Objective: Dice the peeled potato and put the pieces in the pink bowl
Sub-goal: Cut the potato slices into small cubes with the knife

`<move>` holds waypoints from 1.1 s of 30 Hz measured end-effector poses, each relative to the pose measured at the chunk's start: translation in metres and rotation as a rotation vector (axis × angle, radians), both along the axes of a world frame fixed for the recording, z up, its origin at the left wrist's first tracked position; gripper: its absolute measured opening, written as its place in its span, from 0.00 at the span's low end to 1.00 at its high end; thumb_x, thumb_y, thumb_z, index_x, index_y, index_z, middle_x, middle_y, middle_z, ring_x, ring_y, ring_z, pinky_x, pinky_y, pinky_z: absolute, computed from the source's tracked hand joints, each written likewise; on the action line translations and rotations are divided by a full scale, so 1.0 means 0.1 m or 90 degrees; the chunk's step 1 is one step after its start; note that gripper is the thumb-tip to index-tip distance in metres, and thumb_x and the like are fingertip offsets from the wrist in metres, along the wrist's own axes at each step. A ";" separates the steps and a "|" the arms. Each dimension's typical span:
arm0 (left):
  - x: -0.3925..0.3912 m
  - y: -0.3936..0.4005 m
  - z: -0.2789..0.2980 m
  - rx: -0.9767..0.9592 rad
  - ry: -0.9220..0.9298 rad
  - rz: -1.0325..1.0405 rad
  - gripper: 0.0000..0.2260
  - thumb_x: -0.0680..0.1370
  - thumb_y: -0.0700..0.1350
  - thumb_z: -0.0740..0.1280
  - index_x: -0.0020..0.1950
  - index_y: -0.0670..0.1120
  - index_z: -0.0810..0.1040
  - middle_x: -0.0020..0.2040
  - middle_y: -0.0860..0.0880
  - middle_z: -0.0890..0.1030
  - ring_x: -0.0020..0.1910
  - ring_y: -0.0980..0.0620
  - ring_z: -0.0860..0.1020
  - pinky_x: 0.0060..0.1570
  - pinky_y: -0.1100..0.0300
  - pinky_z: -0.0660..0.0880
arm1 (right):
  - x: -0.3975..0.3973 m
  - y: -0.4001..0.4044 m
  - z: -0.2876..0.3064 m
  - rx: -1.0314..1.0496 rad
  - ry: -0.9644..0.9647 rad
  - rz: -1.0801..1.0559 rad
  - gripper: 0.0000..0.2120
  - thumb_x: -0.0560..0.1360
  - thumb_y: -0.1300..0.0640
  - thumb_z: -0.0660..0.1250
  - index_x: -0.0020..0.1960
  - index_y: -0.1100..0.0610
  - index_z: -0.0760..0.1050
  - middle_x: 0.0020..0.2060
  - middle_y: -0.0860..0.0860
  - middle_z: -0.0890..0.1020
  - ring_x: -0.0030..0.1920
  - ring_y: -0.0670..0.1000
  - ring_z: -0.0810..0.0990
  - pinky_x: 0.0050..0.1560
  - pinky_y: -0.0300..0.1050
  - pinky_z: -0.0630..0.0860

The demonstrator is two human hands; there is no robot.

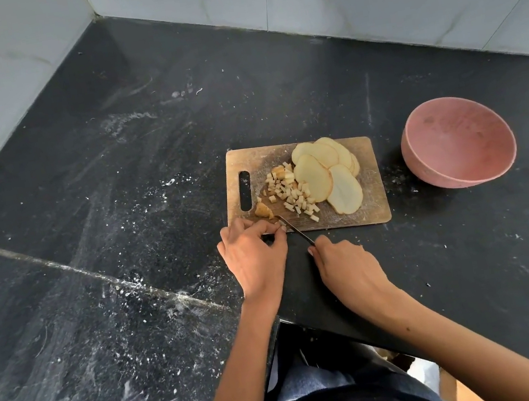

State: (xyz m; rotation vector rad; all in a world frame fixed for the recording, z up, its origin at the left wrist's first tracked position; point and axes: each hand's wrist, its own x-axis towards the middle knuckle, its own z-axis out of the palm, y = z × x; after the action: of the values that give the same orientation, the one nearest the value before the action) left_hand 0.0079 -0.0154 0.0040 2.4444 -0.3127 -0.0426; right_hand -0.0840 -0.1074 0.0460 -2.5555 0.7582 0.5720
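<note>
On wooden cutting board (372, 211), left hand (254, 254) fingers pinching potato strip, right hand (346, 267) gripping knife (295, 230) angled up-left.

My wooden cutting board (345, 218) looks worn and scratched, the counter (121, 223) is speckled black stone with white smears, and the pink bowl (425, 171) is matt.

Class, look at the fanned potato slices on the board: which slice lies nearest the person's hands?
The front slice, lowest in the fan, overlapping its neighbour; the other slices lie farther back.
</note>
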 end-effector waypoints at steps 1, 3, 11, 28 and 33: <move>0.00 0.00 0.00 0.000 0.002 -0.001 0.04 0.71 0.50 0.75 0.40 0.50 0.85 0.44 0.53 0.76 0.48 0.54 0.66 0.49 0.64 0.54 | -0.05 0.00 0.00 0.000 0.014 0.002 0.15 0.84 0.49 0.47 0.54 0.58 0.65 0.46 0.58 0.79 0.48 0.62 0.79 0.40 0.49 0.68; 0.01 0.00 0.01 -0.001 0.002 -0.004 0.04 0.71 0.50 0.75 0.40 0.51 0.85 0.44 0.53 0.76 0.47 0.55 0.65 0.48 0.64 0.54 | -0.17 0.01 0.02 0.004 0.034 -0.002 0.13 0.84 0.49 0.46 0.51 0.57 0.62 0.47 0.59 0.79 0.49 0.63 0.79 0.40 0.49 0.67; -0.01 0.00 0.00 -0.008 -0.004 0.000 0.03 0.71 0.49 0.75 0.40 0.51 0.85 0.44 0.54 0.75 0.47 0.54 0.66 0.49 0.63 0.55 | -0.03 -0.13 0.02 -0.017 -0.024 -0.045 0.16 0.83 0.48 0.48 0.53 0.59 0.67 0.48 0.59 0.79 0.49 0.63 0.78 0.40 0.50 0.67; 0.20 0.16 -0.09 -0.031 -0.156 -0.009 0.11 0.71 0.48 0.76 0.52 0.50 0.85 0.49 0.51 0.80 0.47 0.47 0.74 0.46 0.58 0.64 | 0.12 -0.13 0.10 0.058 -0.133 -0.025 0.16 0.82 0.46 0.49 0.44 0.55 0.67 0.36 0.52 0.76 0.39 0.57 0.76 0.40 0.51 0.72; 0.29 0.15 -0.06 -0.020 -0.136 -0.061 0.14 0.64 0.50 0.80 0.47 0.48 0.85 0.46 0.53 0.82 0.45 0.47 0.76 0.45 0.57 0.64 | 0.44 -0.12 0.09 -0.011 -0.102 0.051 0.17 0.83 0.48 0.48 0.52 0.57 0.71 0.42 0.55 0.78 0.44 0.57 0.78 0.38 0.47 0.66</move>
State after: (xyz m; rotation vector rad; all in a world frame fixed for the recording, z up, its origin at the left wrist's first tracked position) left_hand 0.0374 -0.0005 -0.0020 2.4049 -0.5217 0.1822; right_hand -0.0403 -0.1192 0.0552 -2.6190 0.6110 0.3807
